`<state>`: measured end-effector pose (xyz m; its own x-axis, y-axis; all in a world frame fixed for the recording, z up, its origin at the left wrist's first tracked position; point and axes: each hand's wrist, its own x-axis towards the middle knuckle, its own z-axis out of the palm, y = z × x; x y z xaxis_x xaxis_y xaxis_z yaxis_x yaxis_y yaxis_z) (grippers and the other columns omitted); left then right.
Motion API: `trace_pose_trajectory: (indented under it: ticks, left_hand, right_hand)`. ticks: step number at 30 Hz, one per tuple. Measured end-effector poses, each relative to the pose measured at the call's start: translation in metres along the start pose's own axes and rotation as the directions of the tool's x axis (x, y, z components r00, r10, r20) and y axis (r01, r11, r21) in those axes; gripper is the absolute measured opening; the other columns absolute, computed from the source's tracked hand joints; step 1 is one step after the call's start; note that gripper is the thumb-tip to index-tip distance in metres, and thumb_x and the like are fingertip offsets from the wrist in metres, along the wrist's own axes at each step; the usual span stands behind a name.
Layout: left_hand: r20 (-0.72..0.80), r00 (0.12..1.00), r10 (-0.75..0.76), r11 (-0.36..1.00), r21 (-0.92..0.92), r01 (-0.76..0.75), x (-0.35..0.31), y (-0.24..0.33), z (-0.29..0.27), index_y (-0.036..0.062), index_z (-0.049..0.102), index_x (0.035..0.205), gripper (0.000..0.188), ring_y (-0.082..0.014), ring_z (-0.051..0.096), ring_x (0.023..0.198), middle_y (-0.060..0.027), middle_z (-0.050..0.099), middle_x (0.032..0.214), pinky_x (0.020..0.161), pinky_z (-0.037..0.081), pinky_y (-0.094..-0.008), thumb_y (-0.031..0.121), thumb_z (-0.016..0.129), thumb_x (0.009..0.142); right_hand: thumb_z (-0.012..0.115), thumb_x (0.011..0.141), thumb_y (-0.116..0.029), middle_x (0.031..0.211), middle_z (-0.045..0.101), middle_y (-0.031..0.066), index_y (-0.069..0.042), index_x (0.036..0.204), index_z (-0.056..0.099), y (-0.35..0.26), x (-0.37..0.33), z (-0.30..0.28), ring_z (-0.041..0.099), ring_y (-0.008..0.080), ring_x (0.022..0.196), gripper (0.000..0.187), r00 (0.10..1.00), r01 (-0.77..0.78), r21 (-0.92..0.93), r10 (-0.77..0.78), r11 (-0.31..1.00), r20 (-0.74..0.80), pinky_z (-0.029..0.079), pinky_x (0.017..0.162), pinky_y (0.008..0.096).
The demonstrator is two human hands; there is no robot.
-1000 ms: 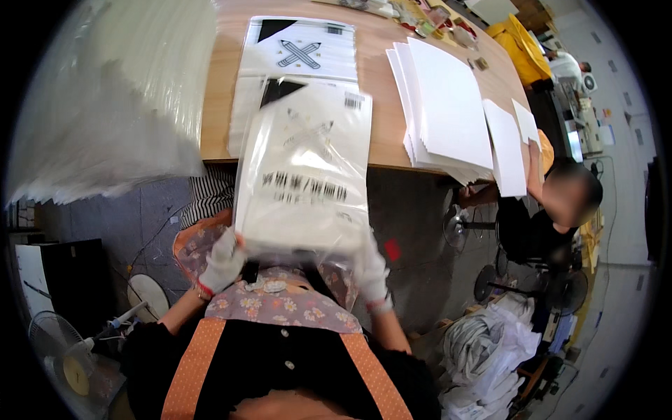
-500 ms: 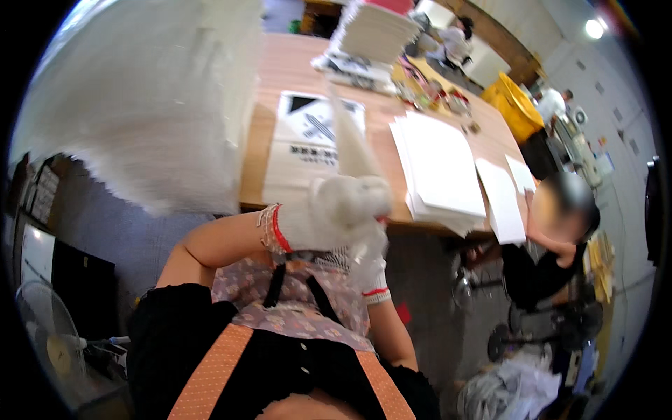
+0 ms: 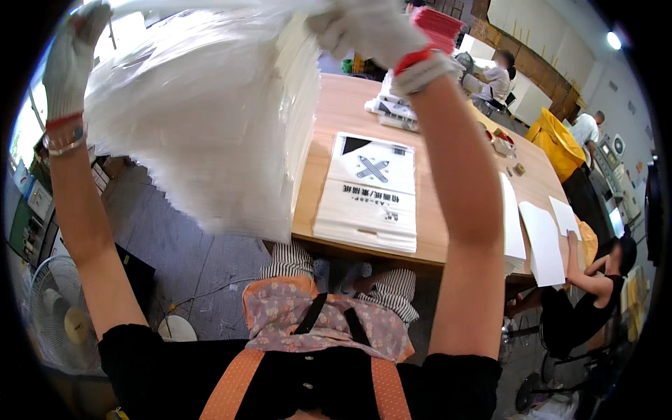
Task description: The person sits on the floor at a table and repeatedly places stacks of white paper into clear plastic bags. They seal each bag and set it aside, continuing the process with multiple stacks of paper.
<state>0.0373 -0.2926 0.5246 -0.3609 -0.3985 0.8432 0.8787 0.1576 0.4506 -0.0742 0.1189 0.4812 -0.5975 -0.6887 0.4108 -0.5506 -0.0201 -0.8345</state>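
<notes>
Both my hands wear white knit gloves with red-edged cuffs and are raised over a tall stack of translucent, plastic-looking white sheets (image 3: 203, 133). My left hand (image 3: 68, 70) is beyond the stack's left side, fingers closed at the top edge of the view. Across the stack's top, my right hand (image 3: 371, 31) has its fingers curled. A blurred white strip (image 3: 210, 5) stretches between the two hands, its far part cut off by the frame. On the table below lies a flat white package (image 3: 367, 192) printed with crossed pencils and a black corner; neither hand touches it.
The wooden table (image 3: 441, 238) also bears white paper (image 3: 513, 224) at right and packages (image 3: 393, 112) farther back. A co-worker (image 3: 595, 294) sits at the right, one hand on paper. Beyond stands a yellow bin (image 3: 556, 140). A fan (image 3: 66, 315) is at lower left.
My hands, together before my body holding a white strip, have risen and spread apart above the stack. The view has shifted, showing the pencil package uncovered.
</notes>
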Motion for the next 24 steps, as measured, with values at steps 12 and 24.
trace_pose_trajectory:
  ticks: [12,24]
  left_hand:
    - [0.503,0.45,-0.738,0.659,0.68,0.321,-0.493,-0.187,0.112,0.0031,0.058,0.109,0.023,-0.0185,0.062,0.089,-0.0092,0.064,0.099,0.072,0.05,-0.0316,0.002,0.049,0.088]
    - [0.709,0.073,-0.702,0.71,0.704,-0.013,-0.537,-0.334,0.258,0.0087,0.066,0.094,0.03,-0.0298,0.047,0.11,-0.009,0.059,0.108,0.096,0.038,-0.0401,0.037,0.061,0.082]
  right_hand:
    - [0.045,0.098,-0.028,0.078,0.063,0.0049,-0.002,0.123,0.053,0.284,-0.267,0.165,0.059,0.0102,0.065,0.037,0.851,-0.462,0.449,0.525,0.765,-0.018,0.049,0.058,0.0227]
    - [0.051,0.095,-0.026,0.082,0.061,0.0025,-0.005,0.123,0.054,0.305,-0.378,0.145,0.056,0.008,0.066,0.035,0.365,-0.596,0.745,0.927,0.301,-0.082,0.047,0.057,0.0224]
